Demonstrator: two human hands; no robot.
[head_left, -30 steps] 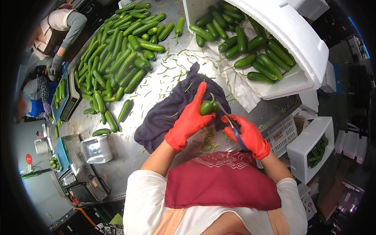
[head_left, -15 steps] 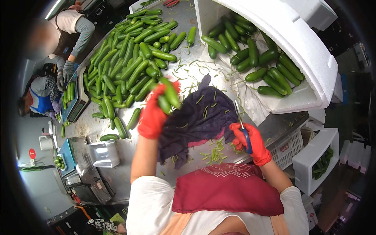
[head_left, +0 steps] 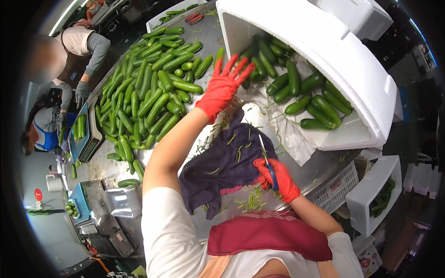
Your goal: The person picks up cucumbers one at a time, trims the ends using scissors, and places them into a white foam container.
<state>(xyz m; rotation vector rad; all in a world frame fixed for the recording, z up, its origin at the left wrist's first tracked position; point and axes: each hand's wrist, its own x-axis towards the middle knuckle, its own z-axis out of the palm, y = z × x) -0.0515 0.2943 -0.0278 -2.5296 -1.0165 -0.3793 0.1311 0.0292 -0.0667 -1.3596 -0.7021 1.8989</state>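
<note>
My left hand (head_left: 225, 88), in a red glove, reaches far forward with its fingers spread and nothing in it. It is beside the mouth of a white foam box (head_left: 366, 76) lying on its side, with green cucumbers (head_left: 320, 109) inside. One cucumber (head_left: 219, 57) lies just beyond the fingertips. My right hand (head_left: 280, 180), also red-gloved, is closed around the blue handles of scissors (head_left: 263, 148), blades pointing away from me. Under the blades spreads a dark purple cloth (head_left: 218, 160) with bits of cut stem on it. Green stem trimmings (head_left: 251, 199) lie near my body.
A large cucumber pile (head_left: 148, 92) covers the table's left side, beside a scale (head_left: 90, 134). Red-handled snips (head_left: 194, 18) lie at the far edge. Below on the right stand a white crate (head_left: 336, 183) and another foam box (head_left: 373, 199). Two people work at the left.
My left hand has let go of the cucumbers it held and moved forward toward the foam box, fingers opening. My right hand keeps the scissors and sits slightly further left. The view has shifted.
</note>
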